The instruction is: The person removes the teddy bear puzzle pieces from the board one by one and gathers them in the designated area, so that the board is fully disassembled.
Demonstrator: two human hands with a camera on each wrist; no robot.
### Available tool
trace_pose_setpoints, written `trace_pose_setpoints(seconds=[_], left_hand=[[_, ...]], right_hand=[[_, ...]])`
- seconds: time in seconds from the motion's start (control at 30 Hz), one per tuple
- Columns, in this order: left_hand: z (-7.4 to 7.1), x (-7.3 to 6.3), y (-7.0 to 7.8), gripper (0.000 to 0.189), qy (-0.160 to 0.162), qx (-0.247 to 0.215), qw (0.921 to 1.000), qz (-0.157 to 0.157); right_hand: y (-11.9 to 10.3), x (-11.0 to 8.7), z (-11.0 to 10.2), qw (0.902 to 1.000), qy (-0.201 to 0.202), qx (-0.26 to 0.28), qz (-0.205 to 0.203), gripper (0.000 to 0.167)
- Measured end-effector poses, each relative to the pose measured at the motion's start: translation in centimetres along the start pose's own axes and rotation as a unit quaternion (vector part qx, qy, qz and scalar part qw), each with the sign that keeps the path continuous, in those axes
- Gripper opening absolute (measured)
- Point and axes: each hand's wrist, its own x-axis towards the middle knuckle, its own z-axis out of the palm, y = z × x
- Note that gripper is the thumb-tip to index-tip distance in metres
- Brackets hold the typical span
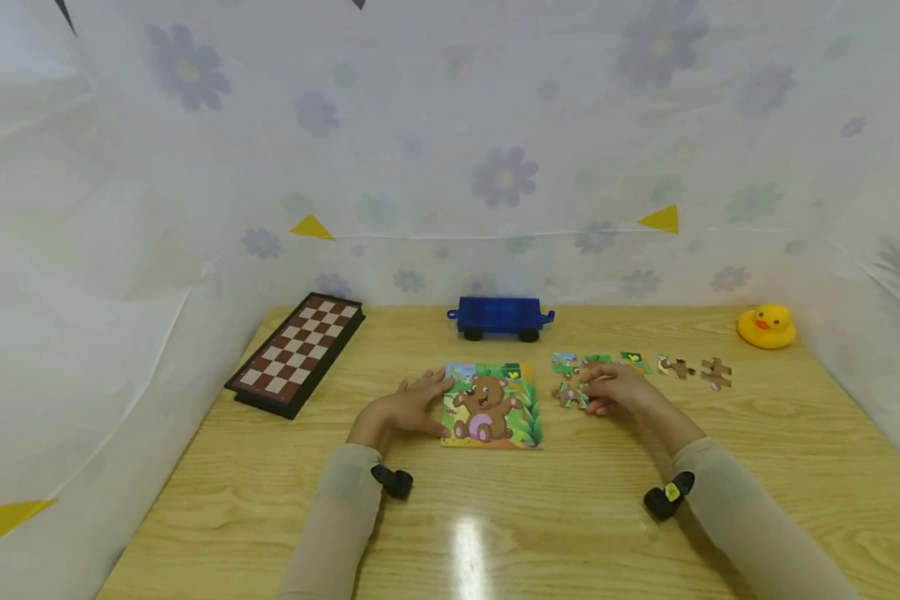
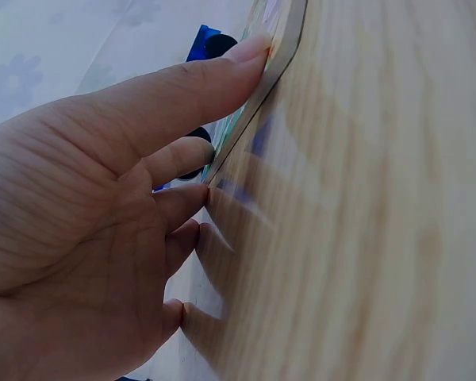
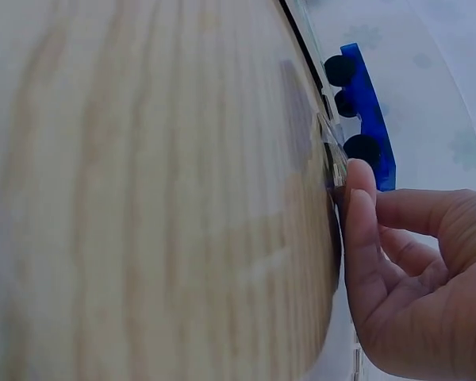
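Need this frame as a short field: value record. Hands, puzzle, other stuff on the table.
left hand: fingers straight, resting against the left edge of the puzzle board
right hand: fingers curled over a loose puzzle piece right of the board; whether it is lifted cannot be told
puzzle board: flat on the wooden table, bear picture facing up
loose pieces: in a row right of the board
chessboard: far left, closed flat
blue toy wagon: behind the board
rubber duck: far right corner
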Motion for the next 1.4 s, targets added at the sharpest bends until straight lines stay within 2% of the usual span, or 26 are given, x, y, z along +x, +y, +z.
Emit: trace_pose_setpoints(seconds=[0.47,0.87,1.17,1.4], left_hand=[[-0.2,-0.2,0.3,0.089,-0.004,-0.007,1.0000,-0.005],[-0.2,0.0,0.1,0.088,-0.005,0.003,1.0000,-0.007],[-0.1,-0.1,0.2,0.088,-0.003,-0.002,0.9999,-0.010],[-0.2,-0.3,0.4,0.088,0.000,-0.007,1.0000,-0.006]], right_hand=[[-0.1,-0.1,0.1,0.9990,0.016,-0.041,-0.011,0.033],[-0.8,-0.8,0.4,0.9982,-0.010,-0.016,-0.057,0.044],[-1.5,-0.3,2.0,0.9960,-0.050,-0.009,-0.074,0.042],[-2.0,0.5,4.0,0.9945,-0.063,-0.009,-0.083,0.037]])
